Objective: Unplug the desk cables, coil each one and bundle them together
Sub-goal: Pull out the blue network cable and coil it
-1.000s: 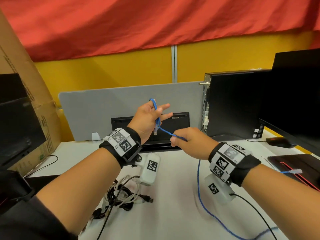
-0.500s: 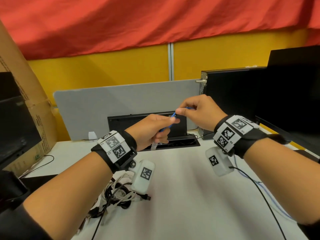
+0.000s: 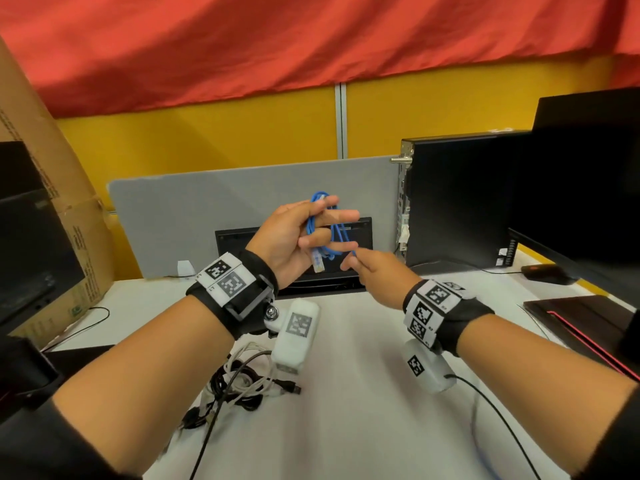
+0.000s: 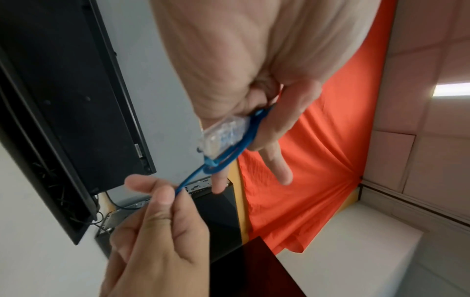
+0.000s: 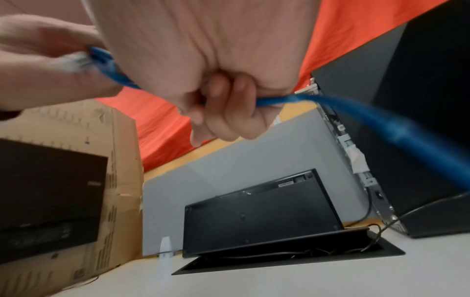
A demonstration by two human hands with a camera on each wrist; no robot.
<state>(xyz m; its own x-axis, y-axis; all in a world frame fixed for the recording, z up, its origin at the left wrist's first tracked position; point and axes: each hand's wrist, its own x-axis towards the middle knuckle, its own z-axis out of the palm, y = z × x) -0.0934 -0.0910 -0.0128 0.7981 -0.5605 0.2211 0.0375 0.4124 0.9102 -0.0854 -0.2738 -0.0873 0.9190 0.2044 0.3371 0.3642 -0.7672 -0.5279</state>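
My left hand (image 3: 291, 237) is raised above the desk (image 3: 346, 427), fingers looped through a blue Ethernet cable (image 3: 334, 233) coil. My right hand (image 3: 377, 275) pinches the trailing strand just beside it.

White desk (image 3: 363, 427), coiled cable bundle (image 3: 242, 382)
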